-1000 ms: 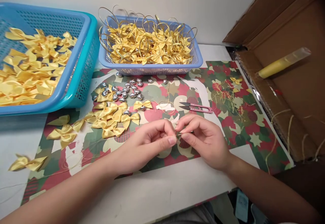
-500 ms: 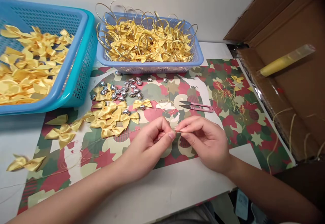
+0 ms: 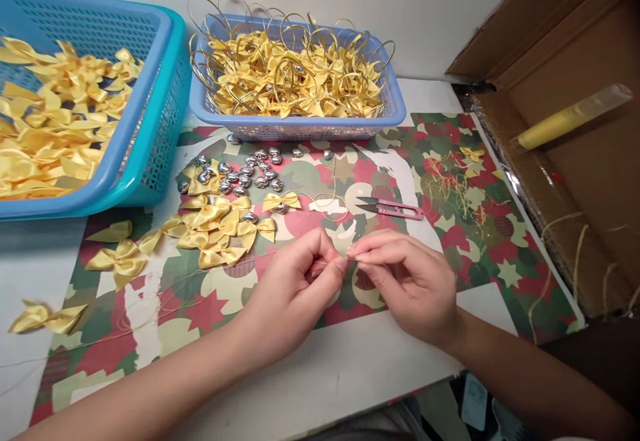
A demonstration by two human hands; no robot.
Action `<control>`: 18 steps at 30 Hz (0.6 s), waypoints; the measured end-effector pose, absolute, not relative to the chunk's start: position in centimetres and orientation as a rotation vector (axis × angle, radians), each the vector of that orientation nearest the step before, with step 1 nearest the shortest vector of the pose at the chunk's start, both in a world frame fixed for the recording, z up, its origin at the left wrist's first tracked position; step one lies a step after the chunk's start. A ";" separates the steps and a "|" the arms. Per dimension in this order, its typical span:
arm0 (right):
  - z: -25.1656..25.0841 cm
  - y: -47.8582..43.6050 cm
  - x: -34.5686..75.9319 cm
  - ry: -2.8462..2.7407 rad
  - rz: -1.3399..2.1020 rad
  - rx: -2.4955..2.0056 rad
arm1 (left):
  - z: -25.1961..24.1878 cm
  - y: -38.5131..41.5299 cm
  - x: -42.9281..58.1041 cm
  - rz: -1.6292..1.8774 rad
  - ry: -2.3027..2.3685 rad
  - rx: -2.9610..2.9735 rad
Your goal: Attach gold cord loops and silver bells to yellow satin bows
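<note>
My left hand (image 3: 295, 287) and my right hand (image 3: 413, 284) meet almost tip to tip over the patterned sheet. Thumb and forefinger are pinched together on each. A thin gold thread (image 3: 253, 258) runs from the left hand off toward the left, and a short fine piece of it spans the gap between the fingertips. Whether a needle is in the pinch is too small to tell. Just beyond the hands lie pink-handled thread snips (image 3: 397, 209) and a yellow ribbon bow (image 3: 273, 201) with a silver bell (image 3: 282, 208) against it.
Loose yellow bows (image 3: 215, 227) and several silver bells (image 3: 245, 171) lie left of centre. Behind stands a blue basket (image 3: 300, 124) of bows with gold wire loops. Another blue basket (image 3: 155, 81) of bows is at left. Thread scraps (image 3: 445, 184) and a cardboard box (image 3: 560, 47) are at right.
The view has shifted slightly. Both hands keep the same pinch on the thread, with the fingertips nearly where they were.
</note>
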State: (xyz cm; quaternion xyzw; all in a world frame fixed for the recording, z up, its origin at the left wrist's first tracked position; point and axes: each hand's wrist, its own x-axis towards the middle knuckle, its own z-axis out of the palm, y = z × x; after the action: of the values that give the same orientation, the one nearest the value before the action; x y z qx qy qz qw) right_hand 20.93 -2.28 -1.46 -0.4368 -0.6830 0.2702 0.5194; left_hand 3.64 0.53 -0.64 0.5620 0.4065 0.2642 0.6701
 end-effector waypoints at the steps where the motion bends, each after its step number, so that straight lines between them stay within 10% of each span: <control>1: -1.5 -2.3 21.0 -1.637 0.652 -1.049 | -0.6 0.6 3.7 0.593 0.913 1.260; 18: -1.6 -2.3 20.9 -1.602 0.610 -1.057 | -1.1 0.7 3.5 0.504 0.783 1.146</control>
State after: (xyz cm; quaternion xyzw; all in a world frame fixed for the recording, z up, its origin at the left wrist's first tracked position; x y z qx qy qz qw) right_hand 20.87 -2.33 -1.55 -0.4437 -0.6724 0.2558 0.5344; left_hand 3.55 0.73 -1.08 0.5222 0.3568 0.2299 0.7397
